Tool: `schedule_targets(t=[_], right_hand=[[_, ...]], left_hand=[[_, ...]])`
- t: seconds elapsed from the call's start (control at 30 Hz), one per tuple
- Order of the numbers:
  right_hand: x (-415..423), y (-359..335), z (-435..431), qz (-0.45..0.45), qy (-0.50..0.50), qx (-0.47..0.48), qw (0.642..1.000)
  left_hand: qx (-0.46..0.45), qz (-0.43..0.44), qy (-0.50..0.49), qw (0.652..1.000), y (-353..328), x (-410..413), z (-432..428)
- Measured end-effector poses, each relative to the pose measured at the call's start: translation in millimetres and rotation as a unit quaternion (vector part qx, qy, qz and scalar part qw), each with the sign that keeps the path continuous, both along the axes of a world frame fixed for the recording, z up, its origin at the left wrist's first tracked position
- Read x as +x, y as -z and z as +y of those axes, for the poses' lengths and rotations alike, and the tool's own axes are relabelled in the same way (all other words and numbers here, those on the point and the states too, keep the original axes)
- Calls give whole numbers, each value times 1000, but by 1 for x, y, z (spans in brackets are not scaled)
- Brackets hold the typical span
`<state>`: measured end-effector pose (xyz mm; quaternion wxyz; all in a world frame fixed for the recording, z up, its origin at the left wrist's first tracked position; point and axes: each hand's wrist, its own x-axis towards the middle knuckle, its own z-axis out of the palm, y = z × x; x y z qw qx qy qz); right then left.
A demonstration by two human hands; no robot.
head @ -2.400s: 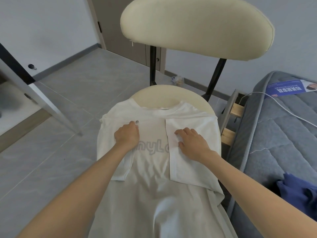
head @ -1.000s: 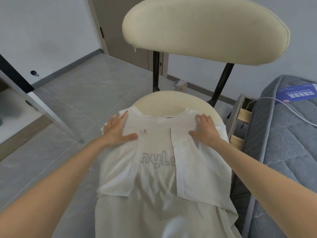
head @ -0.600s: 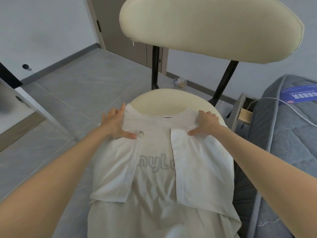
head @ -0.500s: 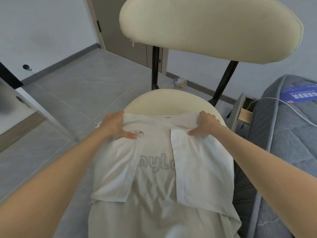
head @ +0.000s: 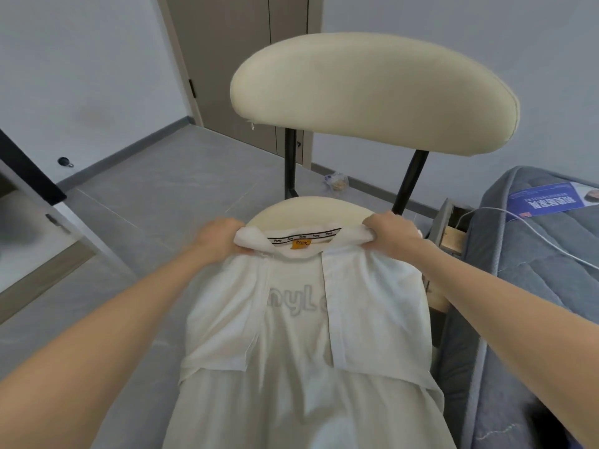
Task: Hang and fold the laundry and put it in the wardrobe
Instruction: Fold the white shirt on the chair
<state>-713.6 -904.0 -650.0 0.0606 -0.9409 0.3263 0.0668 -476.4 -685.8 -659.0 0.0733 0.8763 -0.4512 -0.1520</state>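
A white T-shirt [head: 291,335] lies face down over the cream seat of a chair [head: 372,95], both sleeves folded inward over grey lettering. Its collar end is lifted off the seat, showing an orange neck label [head: 300,243] and a striped neck tape. My left hand [head: 220,236] grips the shirt's left shoulder in a curled fist. My right hand [head: 390,233] grips the right shoulder the same way. The shirt's lower part hangs over the seat's front edge toward me.
A grey mattress [head: 534,286] lies to the right with a white cable [head: 531,231] and a blue leaflet [head: 547,197] on it. Wooden bed slats [head: 452,236] show beside the chair. A white furniture panel [head: 35,186] juts in at left. Grey doors [head: 240,59] stand behind.
Both hands went from lying flat on the shoulders to closing round the cloth. They have lifted the collar end, so the neck label now shows.
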Motion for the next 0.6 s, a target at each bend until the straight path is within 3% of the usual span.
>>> schedule_targets(t=[0.13,0.33,0.6], right_hand=[[16,-32,-22,-68,29,-72,995],[44,-65,-61,-158,58,-131,977],[37,-72,-71,-232,60,-193,952]], left_hand=[[-78,-70,-29,994,-35,13,-30],[-119,-217,-26,968,-75,32,-83],[-200,-306,-5,931,-91,28,-93]])
